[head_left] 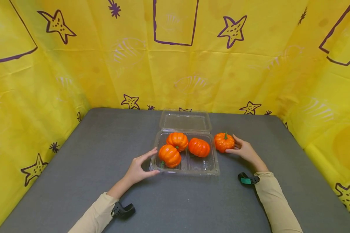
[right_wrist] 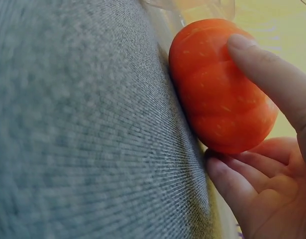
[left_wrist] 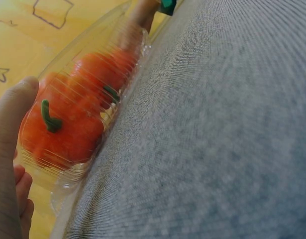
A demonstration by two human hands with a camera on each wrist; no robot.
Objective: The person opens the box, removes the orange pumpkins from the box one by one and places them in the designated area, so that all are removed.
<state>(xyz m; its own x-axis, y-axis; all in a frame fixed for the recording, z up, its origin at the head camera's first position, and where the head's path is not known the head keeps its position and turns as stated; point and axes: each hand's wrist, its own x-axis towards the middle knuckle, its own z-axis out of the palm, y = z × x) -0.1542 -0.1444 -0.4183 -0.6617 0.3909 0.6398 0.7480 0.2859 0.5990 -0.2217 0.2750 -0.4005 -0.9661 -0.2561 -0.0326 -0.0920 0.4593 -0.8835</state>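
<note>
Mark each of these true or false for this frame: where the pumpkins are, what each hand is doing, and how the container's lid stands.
1. Three pumpkins lie inside the clear container. True.
2. The right hand grips a fourth pumpkin on the table outside the container. True.
3. The container's lid is closed over the pumpkins. False: it lies folded open at the back.
4. The left hand lifts a pumpkin out of the container. False: it rests against the container's left edge and holds no pumpkin.
5. The table top is grey. True.
</note>
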